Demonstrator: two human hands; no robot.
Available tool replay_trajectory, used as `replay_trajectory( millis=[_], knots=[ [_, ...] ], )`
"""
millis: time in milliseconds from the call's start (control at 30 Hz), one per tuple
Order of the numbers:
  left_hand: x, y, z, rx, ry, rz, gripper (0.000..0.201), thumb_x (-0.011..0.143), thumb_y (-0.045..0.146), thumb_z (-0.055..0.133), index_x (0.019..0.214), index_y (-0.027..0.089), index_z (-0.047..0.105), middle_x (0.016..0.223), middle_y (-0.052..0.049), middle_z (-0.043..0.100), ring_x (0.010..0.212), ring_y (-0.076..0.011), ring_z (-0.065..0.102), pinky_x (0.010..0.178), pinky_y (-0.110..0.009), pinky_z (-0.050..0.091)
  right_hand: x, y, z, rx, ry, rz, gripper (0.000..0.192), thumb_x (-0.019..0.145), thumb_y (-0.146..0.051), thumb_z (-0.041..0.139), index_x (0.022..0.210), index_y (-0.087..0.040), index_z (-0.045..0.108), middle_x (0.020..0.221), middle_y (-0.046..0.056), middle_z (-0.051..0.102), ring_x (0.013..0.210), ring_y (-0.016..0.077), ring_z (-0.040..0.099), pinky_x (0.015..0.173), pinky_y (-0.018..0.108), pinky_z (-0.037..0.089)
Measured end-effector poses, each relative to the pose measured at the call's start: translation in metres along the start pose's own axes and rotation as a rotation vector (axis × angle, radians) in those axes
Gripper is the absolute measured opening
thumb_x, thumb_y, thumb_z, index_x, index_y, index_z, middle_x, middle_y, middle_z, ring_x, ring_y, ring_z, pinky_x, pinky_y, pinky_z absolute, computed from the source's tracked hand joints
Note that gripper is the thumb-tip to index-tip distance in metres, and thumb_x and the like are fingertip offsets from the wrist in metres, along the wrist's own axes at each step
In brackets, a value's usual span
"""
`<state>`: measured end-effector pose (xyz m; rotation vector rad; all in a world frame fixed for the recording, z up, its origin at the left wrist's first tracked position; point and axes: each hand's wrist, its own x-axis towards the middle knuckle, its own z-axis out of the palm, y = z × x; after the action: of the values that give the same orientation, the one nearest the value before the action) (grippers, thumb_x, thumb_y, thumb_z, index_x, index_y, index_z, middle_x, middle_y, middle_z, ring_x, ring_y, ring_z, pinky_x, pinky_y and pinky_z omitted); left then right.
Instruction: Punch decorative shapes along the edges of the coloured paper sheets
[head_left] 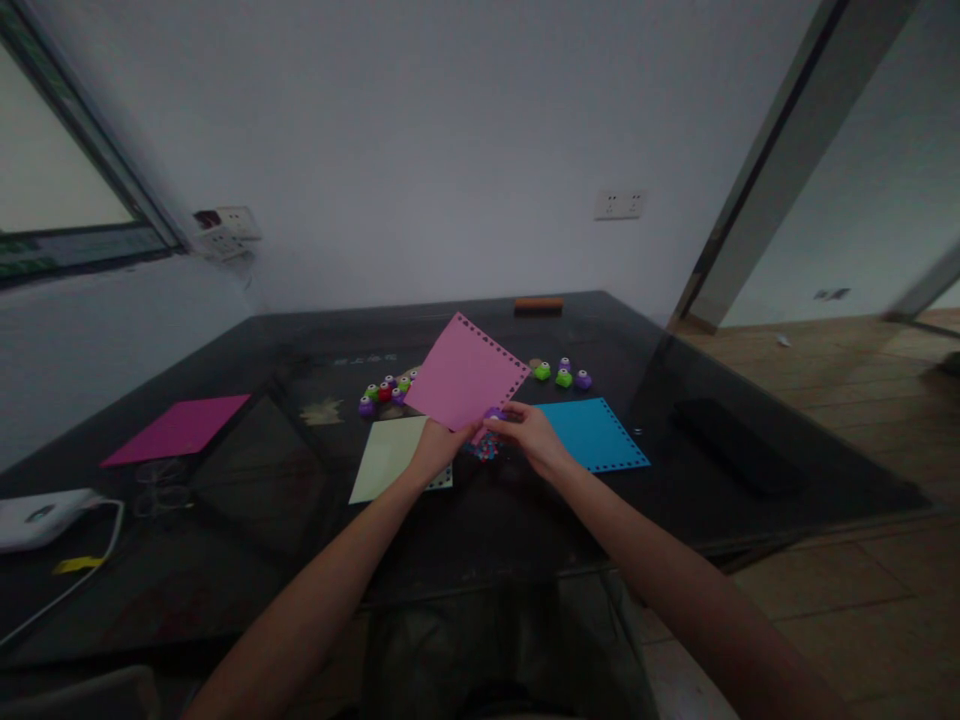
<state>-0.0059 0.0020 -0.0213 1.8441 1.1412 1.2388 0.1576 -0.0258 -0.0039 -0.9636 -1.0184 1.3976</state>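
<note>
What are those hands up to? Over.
Left hand gripping rectangular pink paper sheet by bottom corner; right hand holding small rounded purple gadget at the sheet's edge; loose colourful bits below, seemingly not obstructing.

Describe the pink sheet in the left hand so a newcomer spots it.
Start at the black table and find the left hand near its front middle. It holds the pink sheet, tilted, with holes along its upper right edge. Unlike the magenta sheet, pale sheet and blue sheet, all flat on the table, it is held up.
</note>
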Motion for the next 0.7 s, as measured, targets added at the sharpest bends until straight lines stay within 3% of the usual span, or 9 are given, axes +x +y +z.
replay_trajectory(
  millis=[700],
  knots=[
    [-0.0007,0.0043,-0.0004,0.016,-0.028,0.022,0.032,0.075,0.026,0.062,0.104,0.013,0.064,0.105,-0.01,0.07,0.097,-0.0235,0.063,0.09,-0.038,0.046,-0.0011,-0.0021,0.0014,-0.018,0.005,0.001,0.032,0.052,-0.022,0.082,0.08,-0.017,0.069,0.08,0.002,0.069,0.067,0.0143,0.062,0.068,0.029,0.051]
  ],
)
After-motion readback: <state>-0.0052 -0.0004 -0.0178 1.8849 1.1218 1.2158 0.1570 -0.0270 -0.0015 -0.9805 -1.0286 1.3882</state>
